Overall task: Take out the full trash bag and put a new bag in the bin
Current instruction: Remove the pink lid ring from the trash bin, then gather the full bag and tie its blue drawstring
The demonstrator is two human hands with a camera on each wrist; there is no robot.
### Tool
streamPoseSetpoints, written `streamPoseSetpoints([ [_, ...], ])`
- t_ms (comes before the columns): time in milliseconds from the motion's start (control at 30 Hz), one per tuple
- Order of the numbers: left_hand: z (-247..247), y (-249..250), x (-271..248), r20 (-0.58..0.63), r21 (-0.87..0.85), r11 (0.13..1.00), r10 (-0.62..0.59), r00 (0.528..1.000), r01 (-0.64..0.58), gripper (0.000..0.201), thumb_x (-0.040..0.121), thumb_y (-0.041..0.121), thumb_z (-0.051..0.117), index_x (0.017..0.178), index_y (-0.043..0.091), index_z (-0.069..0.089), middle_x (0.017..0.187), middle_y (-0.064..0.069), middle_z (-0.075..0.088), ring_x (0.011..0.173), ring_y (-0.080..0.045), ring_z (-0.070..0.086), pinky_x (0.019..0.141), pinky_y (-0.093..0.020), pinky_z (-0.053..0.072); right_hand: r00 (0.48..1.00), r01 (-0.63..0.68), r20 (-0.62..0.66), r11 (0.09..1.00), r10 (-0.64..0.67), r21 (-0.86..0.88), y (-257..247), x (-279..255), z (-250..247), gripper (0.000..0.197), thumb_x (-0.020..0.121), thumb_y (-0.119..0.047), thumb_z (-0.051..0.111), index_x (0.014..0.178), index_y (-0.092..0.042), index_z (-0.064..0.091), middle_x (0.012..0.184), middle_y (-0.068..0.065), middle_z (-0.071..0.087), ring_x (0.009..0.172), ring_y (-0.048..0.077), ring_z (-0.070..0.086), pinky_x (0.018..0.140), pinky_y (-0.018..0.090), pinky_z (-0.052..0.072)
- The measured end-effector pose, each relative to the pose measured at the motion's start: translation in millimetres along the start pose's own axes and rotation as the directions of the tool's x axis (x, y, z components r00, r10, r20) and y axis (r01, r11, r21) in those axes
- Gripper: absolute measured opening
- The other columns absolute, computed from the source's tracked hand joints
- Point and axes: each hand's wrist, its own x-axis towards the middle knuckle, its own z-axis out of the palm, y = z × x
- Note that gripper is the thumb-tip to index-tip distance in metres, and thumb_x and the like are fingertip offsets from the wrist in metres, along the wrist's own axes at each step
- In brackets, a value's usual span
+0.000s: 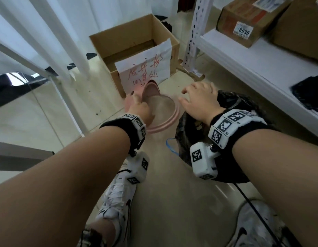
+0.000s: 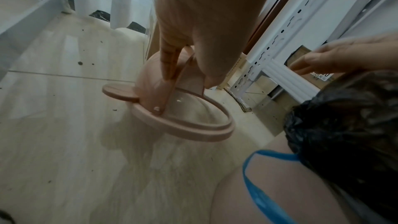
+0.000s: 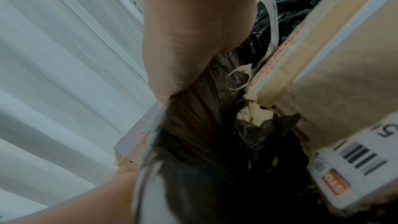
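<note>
Setting: storeroom floor point(image 1: 172, 202) of pale tile, speckled with dark crumbs; white curtain on the left, white metal shelf point(image 1: 258, 68) on the right carrying taped cardboard parcels point(image 1: 244, 20).
Far side: open cardboard box point(image 1: 133, 50) with a handwritten paper sign in red hanging over its near wall.
Bin lid: pink ring-shaped lid point(image 2: 176, 113) with a swing flap, off the bin and held tilted just above the floor, left of the bag.
Left hand: left hand point(image 1: 140, 109) pinching the flap end of the lid between thumb and fingers.
Right hand: right hand point(image 1: 199, 100) held above the bag's far edge with fingers spread and relaxed, nothing in it.
Trash bag: full black trash bag point(image 1: 226, 139) sits low on the right under the right forearm; blue drawstring point(image 2: 254, 185) loops out on its left side. Bin body hidden beneath; whether the bag is seated in it, cannot tell.
Bag mouth: appears open, with crumpled paper and strips of tape showing in the right wrist view.
Stage (judged): lid just removed; bag not yet lifted; no new bag in sight.
Risk: lifting with the mouth open could spill litter onto the floor.
Risk: thin film may tear on cardboard corners packed inside.
Risk: lid held by the swinging flap may pivot and drop.
</note>
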Motion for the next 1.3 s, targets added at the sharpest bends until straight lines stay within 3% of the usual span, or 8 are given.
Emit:
streamPoseSetpoints([
  [133, 8.4, -0.1, 5.9, 0.169, 0.039, 0.999, 0.009, 0.986, -0.015, 0.056, 0.099, 0.038, 0.038, 0.141, 0.000, 0.037, 0.149, -0.022, 0.024, 0.139, -0.036, 0.024, 0.114, -0.042, 0.025, 1.000, -0.016, -0.018, 1.000, 0.016, 0.026, 7.8, -7.9, -6.3, 0.038, 0.095, -0.041, 0.036, 0.125, -0.022, 0.052, 0.139, 0.004, 0.045, 0.136, 0.025, 0.029, 0.117, 0.047, 0.007],
  [367, -43.7, 29.5, -22.6, -0.013, -0.053, 0.977, 0.207, 0.978, -0.208, 0.051, 0.086, 0.050, 0.034, 0.115, 0.016, 0.059, 0.117, -0.011, 0.062, 0.102, -0.032, 0.060, 0.094, -0.044, 0.050, 0.998, -0.057, -0.014, 0.998, 0.057, 0.036, 32.1, -53.9, -36.2, 0.041, 0.095, -0.044, 0.040, 0.129, -0.023, 0.048, 0.140, 0.005, 0.043, 0.135, 0.027, 0.032, 0.117, 0.046, 0.015],
  [533, -62.7, 57.8, -90.9, 0.011, -0.199, 0.946, 0.262, 0.965, -0.254, 0.054, 0.099, 0.048, 0.030, 0.130, 0.008, 0.049, 0.127, -0.012, 0.057, 0.117, -0.030, 0.054, 0.089, -0.031, 0.038, 0.990, -0.138, -0.012, 0.987, 0.140, 0.083, 48.8, -102.0, -48.2, 0.042, 0.093, -0.042, 0.045, 0.131, -0.023, 0.046, 0.140, 0.006, 0.041, 0.134, 0.028, 0.032, 0.115, 0.046, 0.020],
  [733, -33.5, 71.0, -115.6, 0.089, -0.177, 0.949, 0.280, 0.956, -0.261, 0.025, 0.097, 0.022, 0.044, 0.086, 0.001, 0.053, 0.084, -0.014, 0.055, 0.081, -0.026, 0.051, 0.072, -0.036, 0.043, 0.951, -0.284, 0.114, 0.958, 0.287, -0.041, 55.5, -124.5, -54.1, 0.047, 0.090, -0.041, 0.049, 0.131, -0.018, 0.044, 0.142, 0.013, 0.035, 0.133, 0.035, 0.030, 0.110, 0.053, 0.027],
  [900, -47.8, 75.1, -105.4, 0.068, -0.035, 0.958, 0.287, 0.955, -0.285, 0.041, 0.097, 0.017, 0.044, 0.057, 0.008, 0.039, 0.060, -0.004, 0.039, 0.066, -0.025, 0.045, 0.068, -0.029, 0.035, 0.974, -0.164, 0.153, 0.986, 0.165, -0.018, 43.1, -113.6, -55.6, 0.048, 0.090, -0.040, 0.050, 0.133, -0.020, 0.042, 0.144, 0.013, 0.033, 0.134, 0.036, 0.029, 0.110, 0.053, 0.028],
  [967, -57.8, 75.4, -91.0, 0.070, 0.019, 0.954, 0.297, 0.952, -0.299, 0.040, 0.097, 0.020, 0.046, 0.060, 0.005, 0.043, 0.060, -0.003, 0.040, 0.057, -0.020, 0.042, 0.068, -0.028, 0.035, 0.980, -0.082, 0.178, 0.995, 0.091, -0.055, 43.5, -104.9, -60.3, 0.046, 0.091, -0.039, 0.051, 0.133, -0.021, 0.041, 0.144, 0.012, 0.032, 0.135, 0.036, 0.027, 0.112, 0.053, 0.025],
  [1133, -72.4, 82.4, -52.8, -0.001, 0.086, 0.933, 0.350, 0.937, -0.349, 0.035, 0.097, 0.022, 0.044, 0.107, -0.006, 0.061, 0.084, -0.011, 0.053, 0.082, -0.027, 0.052, 0.070, -0.031, 0.038, 0.984, -0.108, 0.139, 0.993, 0.114, -0.051, 56.4, -76.8, -74.1, 0.050, 0.090, -0.038, 0.051, 0.137, -0.025, 0.038, 0.144, 0.011, 0.031, 0.134, 0.035, 0.029, 0.112, 0.055, 0.025],
  [1300, -82.3, 104.2, -28.7, -0.069, 0.094, 0.899, 0.434, 0.898, -0.427, 0.040, 0.101, 0.029, 0.037, 0.091, -0.002, 0.059, 0.081, -0.012, 0.052, 0.082, -0.031, 0.055, 0.069, -0.033, 0.039, 0.963, -0.229, 0.164, 0.969, 0.213, 0.086, 65.7, -56.0, -54.2, 0.066, 0.093, -0.033, 0.048, 0.149, -0.035, 0.013, 0.160, 0.005, 0.003, 0.146, 0.035, 0.006, 0.116, 0.061, 0.006],
])
